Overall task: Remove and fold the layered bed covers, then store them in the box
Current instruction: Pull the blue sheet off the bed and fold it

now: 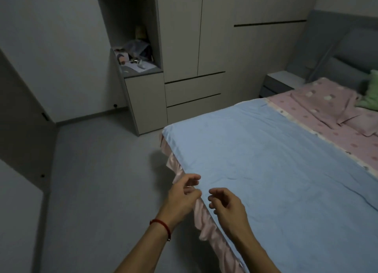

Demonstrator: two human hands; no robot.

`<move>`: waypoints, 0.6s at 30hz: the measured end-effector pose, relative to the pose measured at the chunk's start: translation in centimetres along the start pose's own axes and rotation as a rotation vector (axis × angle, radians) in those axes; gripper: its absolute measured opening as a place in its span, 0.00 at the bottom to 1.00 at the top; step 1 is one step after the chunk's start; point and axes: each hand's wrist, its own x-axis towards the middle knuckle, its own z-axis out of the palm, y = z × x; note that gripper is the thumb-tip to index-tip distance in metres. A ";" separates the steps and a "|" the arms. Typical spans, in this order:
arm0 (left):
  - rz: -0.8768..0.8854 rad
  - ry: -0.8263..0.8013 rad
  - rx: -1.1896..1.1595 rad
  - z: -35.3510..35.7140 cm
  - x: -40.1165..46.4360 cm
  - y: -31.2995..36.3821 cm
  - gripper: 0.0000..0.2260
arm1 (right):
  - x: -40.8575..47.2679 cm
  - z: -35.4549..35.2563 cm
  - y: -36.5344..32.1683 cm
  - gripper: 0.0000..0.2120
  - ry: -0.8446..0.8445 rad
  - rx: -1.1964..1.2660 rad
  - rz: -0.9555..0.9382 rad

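1. Far off to the left of my left hand stands the tall grey built-in wardrobe with an open cluttered shelf niche. No storage box shows anywhere in this view, so I cannot say where the covers will end up.

2. My left hand, with a thin red cord bracelet on its wrist, sits right at the near edge of the bed. Its fingers are loosely curled; the thumb and forefinger look close to the edge of the cloth, but I cannot tell whether they have actually pinched it.

3. Directly beneath that hand hangs the shiny pink ruffled bed skirt, draped down the side of the mattress.

4. My right hand hovers just beside the left one, over the cloth, fingers half-curled and holding nothing. I judge both hands are placed together at the edge so as to lift the top layer from one point.

5. Spreading away beyond and to the right of both hands lies the flat light-blue top sheet, not yet lifted.

6. Farther right, past the blue sheet's far edge, the pink dotted under-cover shows, another layer yet to strip.
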 end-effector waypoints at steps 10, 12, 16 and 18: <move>-0.076 0.108 0.182 -15.8 26.1 3.0 0.12 | 27.4 13.5 -9.7 0.07 0.026 0.107 0.047; -0.074 0.111 0.206 -19.2 30.1 4.1 0.11 | 31.6 15.1 -12.3 0.07 0.019 0.107 0.055; -0.032 0.088 0.183 -26.9 40.4 4.1 0.09 | 40.7 21.6 -16.9 0.06 0.046 0.086 0.036; -0.008 0.034 0.177 -29.7 46.0 3.7 0.09 | 44.8 24.9 -18.3 0.07 0.089 0.083 0.051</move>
